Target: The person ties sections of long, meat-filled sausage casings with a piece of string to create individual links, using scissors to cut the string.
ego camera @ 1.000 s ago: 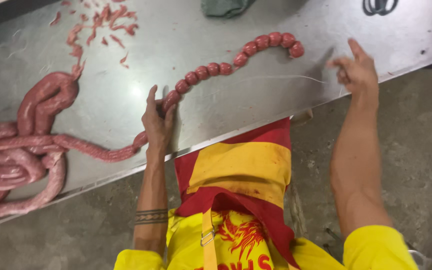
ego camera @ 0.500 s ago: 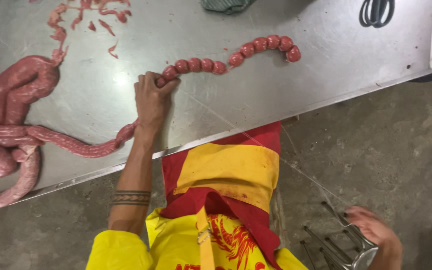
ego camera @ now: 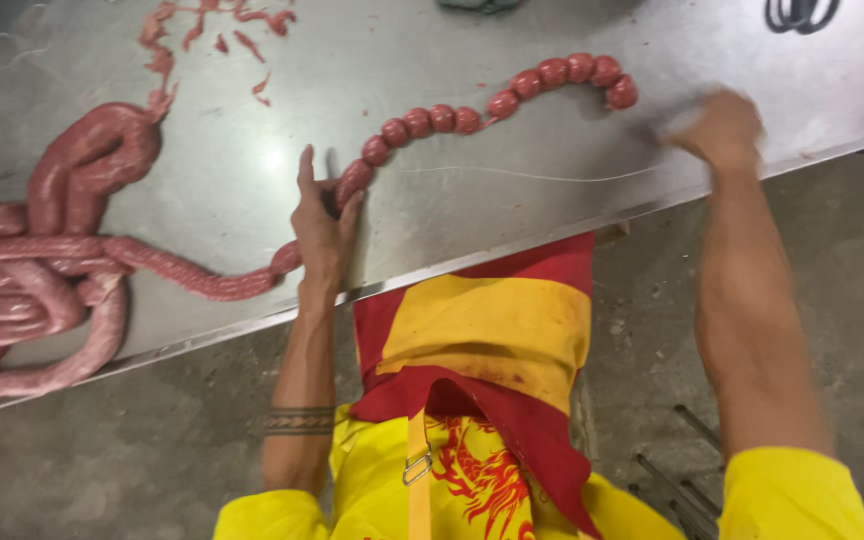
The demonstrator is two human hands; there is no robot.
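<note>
**One sausage rope, two hands on the steel surface**

A single long sausage rope lies across the metal surface, and one stretch of it is tied into small round links. About eleven links can be counted, curving from the middle of the surface up toward its far right. The left hand rests on the rope where the links begin, fingers flat and together, its grip pressing the casing down against the steel rather than pinching it. To its left the untied rope runs into a heap of thick loops at the surface's left edge; the loops overlap too much to count. The right hand is blurred near the last link, at the end of one thin string lying along the steel; whether its grip is closed on the string cannot be told. Scraps of meat lie scattered at the far edge. A red and yellow apron hangs below.
</note>
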